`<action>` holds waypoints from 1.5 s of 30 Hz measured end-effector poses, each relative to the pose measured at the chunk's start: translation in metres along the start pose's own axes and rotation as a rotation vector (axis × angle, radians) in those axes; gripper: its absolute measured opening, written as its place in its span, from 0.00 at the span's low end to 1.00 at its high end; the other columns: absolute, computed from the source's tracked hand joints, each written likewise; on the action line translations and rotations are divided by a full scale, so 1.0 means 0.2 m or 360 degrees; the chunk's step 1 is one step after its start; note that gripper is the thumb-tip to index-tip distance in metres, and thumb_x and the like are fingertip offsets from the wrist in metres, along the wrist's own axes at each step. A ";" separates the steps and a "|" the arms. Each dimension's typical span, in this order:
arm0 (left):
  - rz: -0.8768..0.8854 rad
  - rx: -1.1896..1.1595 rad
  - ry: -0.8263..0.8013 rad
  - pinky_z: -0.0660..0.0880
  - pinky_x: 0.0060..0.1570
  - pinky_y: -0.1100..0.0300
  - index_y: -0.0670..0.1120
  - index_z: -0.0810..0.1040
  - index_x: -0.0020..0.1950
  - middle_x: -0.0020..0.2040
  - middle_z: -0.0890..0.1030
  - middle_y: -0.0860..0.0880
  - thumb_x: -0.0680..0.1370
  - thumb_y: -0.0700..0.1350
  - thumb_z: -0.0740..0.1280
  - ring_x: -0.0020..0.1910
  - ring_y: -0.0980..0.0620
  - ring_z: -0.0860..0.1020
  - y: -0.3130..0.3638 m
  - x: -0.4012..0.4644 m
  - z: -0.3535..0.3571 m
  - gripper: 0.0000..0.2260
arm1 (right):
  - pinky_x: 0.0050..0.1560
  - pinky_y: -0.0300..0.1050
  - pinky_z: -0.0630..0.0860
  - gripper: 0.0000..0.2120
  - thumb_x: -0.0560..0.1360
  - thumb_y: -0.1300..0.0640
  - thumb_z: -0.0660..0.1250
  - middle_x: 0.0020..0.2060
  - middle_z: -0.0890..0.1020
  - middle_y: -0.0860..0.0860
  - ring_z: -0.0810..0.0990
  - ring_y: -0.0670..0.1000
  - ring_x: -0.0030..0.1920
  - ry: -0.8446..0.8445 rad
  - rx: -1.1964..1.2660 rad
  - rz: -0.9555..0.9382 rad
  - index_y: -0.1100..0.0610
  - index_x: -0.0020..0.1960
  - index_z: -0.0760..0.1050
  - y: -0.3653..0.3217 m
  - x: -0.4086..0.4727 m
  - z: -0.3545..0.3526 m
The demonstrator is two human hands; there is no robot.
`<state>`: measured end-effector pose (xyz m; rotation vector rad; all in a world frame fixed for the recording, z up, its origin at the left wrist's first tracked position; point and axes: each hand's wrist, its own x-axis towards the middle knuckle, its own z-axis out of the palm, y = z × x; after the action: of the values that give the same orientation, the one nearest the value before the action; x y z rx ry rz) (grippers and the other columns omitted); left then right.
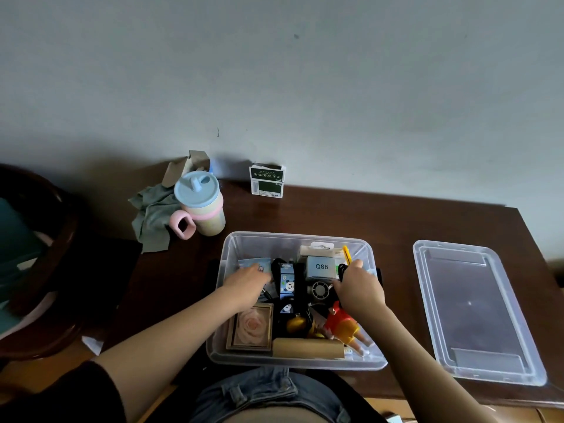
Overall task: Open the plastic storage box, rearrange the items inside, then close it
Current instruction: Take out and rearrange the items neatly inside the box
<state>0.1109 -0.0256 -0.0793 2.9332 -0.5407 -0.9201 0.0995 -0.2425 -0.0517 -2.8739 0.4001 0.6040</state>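
The box (293, 239) stands open on top, its lid (476, 309) lying apart to the right. Inside, items crowd the floor; both hands (247, 283) (360, 288) fill the middle. Bare table (335, 212) lies behind.

Clear box (227, 248); blue-lidded pink-handled cup (203, 206); dark brown table (381, 215).

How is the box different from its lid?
The box is deep, with tall walls; the lid is flat and shallow. The box is full of things, with both hands, the left and the right, reaching in; the lid holds nothing and lies untouched to the box's right. Both are clear plastic and sit on the brown table.
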 end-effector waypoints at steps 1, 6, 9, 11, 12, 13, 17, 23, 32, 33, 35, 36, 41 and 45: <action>0.0060 -0.0008 -0.0101 0.72 0.55 0.51 0.45 0.72 0.65 0.68 0.67 0.40 0.76 0.32 0.60 0.60 0.40 0.75 -0.01 -0.01 0.01 0.19 | 0.24 0.37 0.63 0.24 0.79 0.52 0.62 0.48 0.81 0.56 0.82 0.55 0.49 -0.0010 -0.0008 -0.0003 0.65 0.67 0.60 0.00 0.00 0.00; 0.0127 0.0178 -0.0386 0.71 0.52 0.53 0.47 0.69 0.69 0.76 0.51 0.36 0.78 0.35 0.59 0.61 0.38 0.75 -0.01 -0.02 -0.01 0.19 | 0.37 0.43 0.70 0.26 0.77 0.49 0.64 0.51 0.80 0.57 0.81 0.57 0.53 -0.0117 -0.0152 0.0042 0.64 0.66 0.60 0.03 0.01 -0.02; 0.0138 0.0300 -0.0438 0.72 0.55 0.51 0.47 0.66 0.71 0.75 0.53 0.35 0.78 0.37 0.58 0.61 0.39 0.74 -0.01 0.00 -0.02 0.20 | 0.39 0.44 0.71 0.22 0.78 0.52 0.63 0.53 0.79 0.57 0.80 0.57 0.55 -0.0166 -0.0169 0.0056 0.64 0.65 0.61 0.03 0.01 -0.01; 0.0133 0.0345 -0.0486 0.71 0.57 0.50 0.47 0.66 0.70 0.74 0.54 0.35 0.78 0.37 0.59 0.61 0.38 0.74 0.00 0.01 -0.02 0.20 | 0.40 0.44 0.72 0.20 0.79 0.58 0.61 0.56 0.78 0.57 0.80 0.56 0.56 -0.0152 -0.0216 0.0043 0.65 0.66 0.60 0.02 0.01 0.00; 0.0121 0.0344 -0.0509 0.71 0.58 0.50 0.46 0.67 0.70 0.74 0.54 0.35 0.78 0.36 0.59 0.61 0.37 0.74 0.00 0.02 -0.02 0.20 | 0.41 0.44 0.73 0.20 0.79 0.60 0.61 0.57 0.77 0.57 0.80 0.56 0.56 -0.0126 -0.0238 0.0035 0.65 0.67 0.60 0.01 0.02 0.00; 0.0114 0.0338 -0.0526 0.71 0.58 0.50 0.46 0.67 0.69 0.74 0.54 0.34 0.77 0.35 0.58 0.61 0.37 0.74 0.00 0.03 -0.02 0.20 | 0.41 0.43 0.74 0.22 0.78 0.61 0.61 0.58 0.77 0.57 0.80 0.56 0.56 -0.0092 -0.0237 0.0027 0.66 0.69 0.59 0.01 0.02 0.00; 0.0108 0.0347 -0.0553 0.70 0.59 0.50 0.46 0.68 0.68 0.73 0.55 0.34 0.78 0.35 0.58 0.62 0.37 0.73 -0.01 0.03 -0.02 0.19 | 0.46 0.42 0.76 0.23 0.77 0.65 0.62 0.59 0.75 0.57 0.79 0.54 0.56 0.0012 -0.0161 -0.0142 0.64 0.69 0.60 0.00 0.04 -0.01; 0.0139 0.0461 -0.0584 0.66 0.66 0.46 0.45 0.68 0.69 0.72 0.63 0.38 0.78 0.35 0.58 0.71 0.39 0.62 -0.01 0.06 -0.02 0.20 | 0.52 0.40 0.72 0.19 0.77 0.61 0.62 0.60 0.71 0.54 0.72 0.51 0.59 0.0171 -0.0121 -0.0359 0.59 0.66 0.63 0.02 0.00 -0.03; 0.0131 0.0362 -0.0389 0.70 0.56 0.52 0.46 0.70 0.67 0.68 0.68 0.41 0.78 0.36 0.59 0.66 0.43 0.69 -0.03 0.03 -0.03 0.18 | 0.32 0.39 0.68 0.15 0.79 0.44 0.57 0.34 0.73 0.49 0.77 0.50 0.39 -0.0171 -0.0410 -0.0316 0.54 0.44 0.73 0.09 -0.16 -0.11; 0.0108 0.0281 -0.0323 0.71 0.54 0.53 0.48 0.68 0.69 0.68 0.68 0.42 0.78 0.36 0.59 0.65 0.43 0.70 -0.03 0.02 -0.03 0.20 | 0.36 0.40 0.70 0.15 0.79 0.43 0.57 0.40 0.76 0.49 0.78 0.51 0.43 -0.0303 -0.0553 -0.0343 0.51 0.56 0.73 0.09 -0.18 -0.11; 0.0041 0.0021 -0.0144 0.70 0.47 0.55 0.51 0.64 0.73 0.67 0.70 0.44 0.77 0.36 0.59 0.62 0.43 0.73 -0.02 0.02 -0.01 0.24 | 0.44 0.42 0.73 0.25 0.77 0.43 0.59 0.56 0.77 0.49 0.80 0.52 0.51 -0.0523 -0.0698 -0.0372 0.46 0.72 0.61 0.07 -0.19 -0.11; 0.0001 -0.0154 -0.0037 0.69 0.43 0.55 0.52 0.63 0.73 0.66 0.71 0.45 0.77 0.35 0.59 0.60 0.43 0.74 -0.02 0.02 -0.01 0.26 | 0.47 0.43 0.74 0.29 0.76 0.45 0.61 0.63 0.74 0.48 0.80 0.53 0.54 -0.0615 -0.0706 -0.0357 0.46 0.74 0.56 0.06 -0.20 -0.10; -0.0181 -0.0939 0.0434 0.71 0.39 0.56 0.48 0.72 0.61 0.51 0.79 0.48 0.78 0.35 0.56 0.43 0.49 0.76 0.01 0.00 -0.04 0.15 | 0.46 0.43 0.75 0.41 0.75 0.59 0.66 0.62 0.76 0.51 0.81 0.52 0.52 -0.0619 -0.0653 -0.0335 0.48 0.77 0.43 0.06 -0.21 -0.07; -0.0123 -0.1428 0.0468 0.68 0.29 0.61 0.50 0.75 0.44 0.40 0.79 0.49 0.79 0.36 0.57 0.30 0.55 0.74 0.11 -0.03 -0.12 0.11 | 0.47 0.44 0.79 0.20 0.77 0.54 0.63 0.41 0.82 0.49 0.82 0.49 0.41 -0.0636 -0.0531 -0.0490 0.54 0.67 0.66 0.06 -0.22 -0.17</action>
<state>0.1127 -0.0463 -0.0531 2.1974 0.0238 -0.5102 0.0690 -0.2515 -0.0047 -2.9117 -0.2191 1.2460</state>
